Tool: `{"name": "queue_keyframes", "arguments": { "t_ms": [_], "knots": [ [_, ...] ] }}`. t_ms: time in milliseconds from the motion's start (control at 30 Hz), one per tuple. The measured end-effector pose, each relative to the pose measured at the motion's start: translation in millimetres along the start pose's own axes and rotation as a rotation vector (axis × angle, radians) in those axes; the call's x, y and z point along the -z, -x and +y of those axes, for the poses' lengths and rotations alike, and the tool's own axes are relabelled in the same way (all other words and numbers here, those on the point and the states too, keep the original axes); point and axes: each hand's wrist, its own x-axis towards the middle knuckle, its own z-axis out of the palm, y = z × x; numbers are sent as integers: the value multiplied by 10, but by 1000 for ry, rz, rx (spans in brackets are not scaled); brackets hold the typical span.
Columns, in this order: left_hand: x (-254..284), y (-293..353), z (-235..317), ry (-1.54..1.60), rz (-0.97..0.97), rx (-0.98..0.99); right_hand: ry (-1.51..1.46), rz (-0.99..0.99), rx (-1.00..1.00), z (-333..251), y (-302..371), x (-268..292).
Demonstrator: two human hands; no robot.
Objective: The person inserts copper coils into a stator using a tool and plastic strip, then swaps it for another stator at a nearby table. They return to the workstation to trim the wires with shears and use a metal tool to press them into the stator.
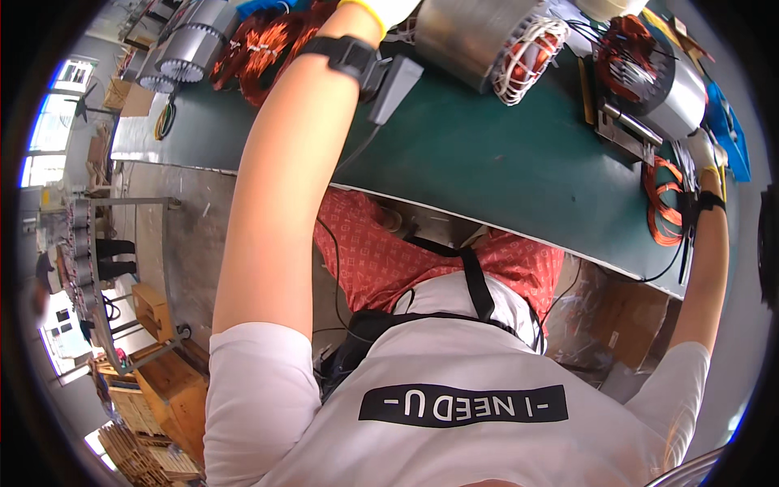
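Observation:
My left hand point(396, 10), in a white glove with a yellow cuff, reaches to the top edge, beside a metal motor stator point(454, 36). Its fingers are cut off by the picture's edge. White lacing wraps the red winding end point(527, 61) of that stator. At the far right is my right hand point(707, 152), also gloved, close to a second stator point(677, 93) with dark red copper windings. How its fingers are set is too small to make out. A bundle of orange copper wire point(664, 203) hangs or lies just below and left of it.
A green-topped bench point(487, 154) runs across in front of me. Copper coils point(264, 49) and more stators point(191, 45) sit at its far left. The right stator is by a metal roller bracket point(621, 134). A blue tray point(730, 134) stands beyond it. A wheeled rack point(166, 260) and wooden crates point(170, 390) are leftward.

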Motion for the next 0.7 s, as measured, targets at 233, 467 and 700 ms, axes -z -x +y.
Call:
{"name": "queue_keyframes", "arguments": {
  "t_ms": [233, 467, 700],
  "knots": [
    [-158, -314, -84, 181, -185, -30, -170, 221, 260, 1631, -696, -1348],
    [-235, -114, 83, 229, -50, 54, -584, 278, 219, 1478, -453, -1351],
    [-179, -33, 12, -195, 265, -31, -1200, -12, 60, 1434, -126, -936]
  ]
}}
